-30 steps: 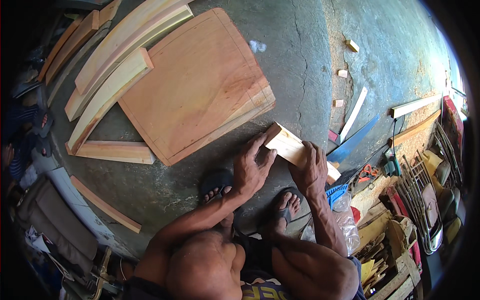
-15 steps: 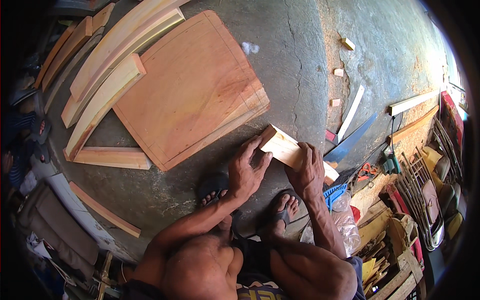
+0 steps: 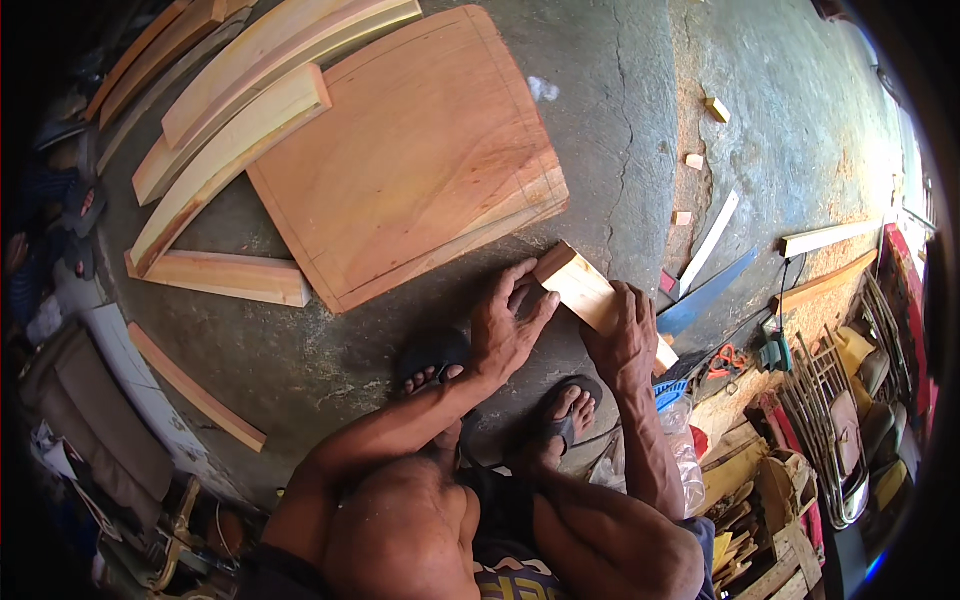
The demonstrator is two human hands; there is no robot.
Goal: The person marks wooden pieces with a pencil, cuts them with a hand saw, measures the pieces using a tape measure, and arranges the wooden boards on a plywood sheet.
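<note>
Just right of the frame's centre, the right hand [image 3: 622, 338] is wrapped round the wood [image 3: 584, 290]; the left hand [image 3: 505, 328], loosely curled, meets its left end, gripping or not I can't tell.

Forearms [image 3: 400, 425] bare. Below the fingers [image 3: 515, 273]: black open-toed sandals [image 3: 435, 348]. Farther below: black cloth [image 3: 498, 515], then dark garment [image 3: 520, 588], yellow lettering. Down right of fingers, by the knee [image 3: 655, 560]: blue cloth [image 3: 700, 540].

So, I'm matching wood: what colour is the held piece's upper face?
Held piece: pale yellowish tan; best in head view.
</note>
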